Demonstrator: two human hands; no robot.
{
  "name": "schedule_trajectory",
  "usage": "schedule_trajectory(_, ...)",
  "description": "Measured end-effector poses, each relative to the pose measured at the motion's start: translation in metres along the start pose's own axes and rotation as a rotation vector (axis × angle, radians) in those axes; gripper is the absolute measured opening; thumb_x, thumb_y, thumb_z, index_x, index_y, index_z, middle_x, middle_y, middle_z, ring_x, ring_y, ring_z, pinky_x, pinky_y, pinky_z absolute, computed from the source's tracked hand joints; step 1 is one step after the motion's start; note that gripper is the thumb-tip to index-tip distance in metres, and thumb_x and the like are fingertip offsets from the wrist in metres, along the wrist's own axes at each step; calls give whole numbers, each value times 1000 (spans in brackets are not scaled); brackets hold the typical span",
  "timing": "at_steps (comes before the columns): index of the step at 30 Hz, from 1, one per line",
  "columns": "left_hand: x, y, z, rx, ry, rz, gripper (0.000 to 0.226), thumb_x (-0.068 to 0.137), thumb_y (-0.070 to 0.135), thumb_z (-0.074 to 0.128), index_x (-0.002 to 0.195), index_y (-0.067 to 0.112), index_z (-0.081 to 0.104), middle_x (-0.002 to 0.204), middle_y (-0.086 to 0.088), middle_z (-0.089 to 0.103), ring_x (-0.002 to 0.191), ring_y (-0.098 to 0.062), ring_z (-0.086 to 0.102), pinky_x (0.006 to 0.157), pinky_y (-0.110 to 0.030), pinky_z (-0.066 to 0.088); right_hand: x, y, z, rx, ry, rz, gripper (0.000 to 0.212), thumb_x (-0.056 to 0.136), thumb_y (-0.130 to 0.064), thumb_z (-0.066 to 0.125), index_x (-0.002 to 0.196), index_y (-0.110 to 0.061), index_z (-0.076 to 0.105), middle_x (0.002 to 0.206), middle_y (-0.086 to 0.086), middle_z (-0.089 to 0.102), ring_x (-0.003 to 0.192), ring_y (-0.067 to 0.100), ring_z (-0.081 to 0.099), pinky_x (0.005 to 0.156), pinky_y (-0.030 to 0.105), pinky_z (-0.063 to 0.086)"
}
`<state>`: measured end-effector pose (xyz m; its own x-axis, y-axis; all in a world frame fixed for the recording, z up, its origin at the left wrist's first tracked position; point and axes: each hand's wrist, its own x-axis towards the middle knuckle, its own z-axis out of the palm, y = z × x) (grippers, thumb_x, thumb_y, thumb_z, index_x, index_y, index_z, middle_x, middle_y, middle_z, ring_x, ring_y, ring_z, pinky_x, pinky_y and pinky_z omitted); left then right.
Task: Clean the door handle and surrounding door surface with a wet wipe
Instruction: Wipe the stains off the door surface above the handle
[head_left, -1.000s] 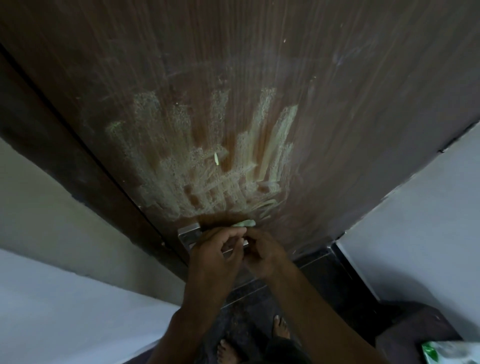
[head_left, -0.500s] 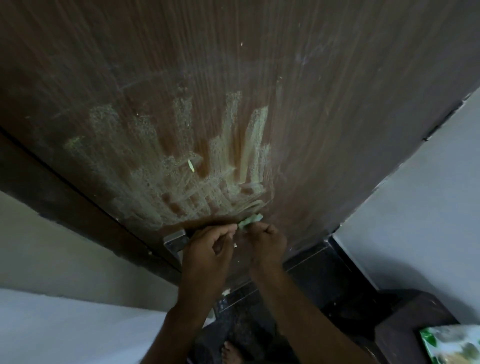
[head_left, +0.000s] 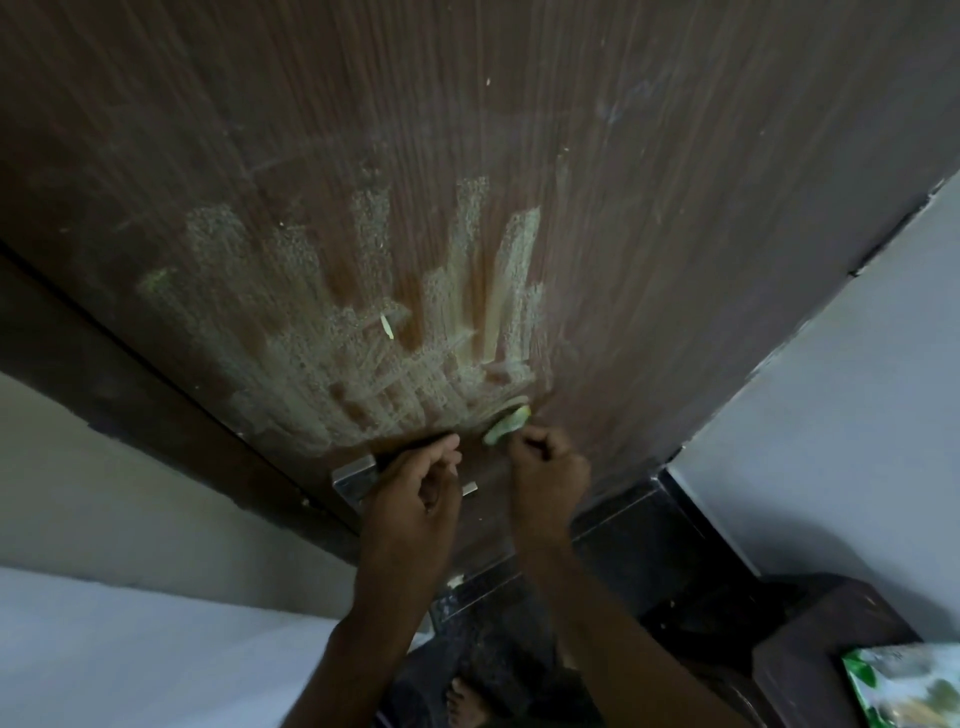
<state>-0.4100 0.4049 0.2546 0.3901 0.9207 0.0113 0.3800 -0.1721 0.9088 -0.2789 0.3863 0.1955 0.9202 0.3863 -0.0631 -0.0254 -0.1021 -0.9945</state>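
Our right hand (head_left: 548, 460) is pinched tight on the rolled wet wipe (head_left: 506, 425), its tip pressed to the door (head_left: 623, 208) just above our knuckles. Beside it, our left hand (head_left: 415, 499) curls loosely over the door handle (head_left: 356, 480), seemingly not gripping it. Streaky residue (head_left: 395, 332) spreads above both; we judge overlapping strokes with steady pressure would clear it.
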Motion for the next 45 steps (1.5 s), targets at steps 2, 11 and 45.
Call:
schedule_trajectory(2,-1,-2,1,0,5,1,34,99,15,57,117,44,64,106,25,67,102,15,60,78,0,45,27,-11,-12,40,154,-2,15,80,-4,75,78,-20,76,71,-3,74,65,15,69,63,38,60)
schedule_trajectory(11,4,-1,4,38,-34,25,30,100,16,56,122,35,66,107,28,64,102,21,56,77,4,42,-13,-11,2,-29,-24,-165,43,79,0,76,71,-42,67,80,-7,70,77,14,69,70,43,59)
schedule_trajectory(45,-15,13,-2,188,431,249,23,86,6,72,108,10,77,108,2,72,105,11,53,90,4,36,-19,-31,8,-275,-116,-890,10,91,-7,66,93,-3,74,101,7,67,96,19,60,85,28,50)
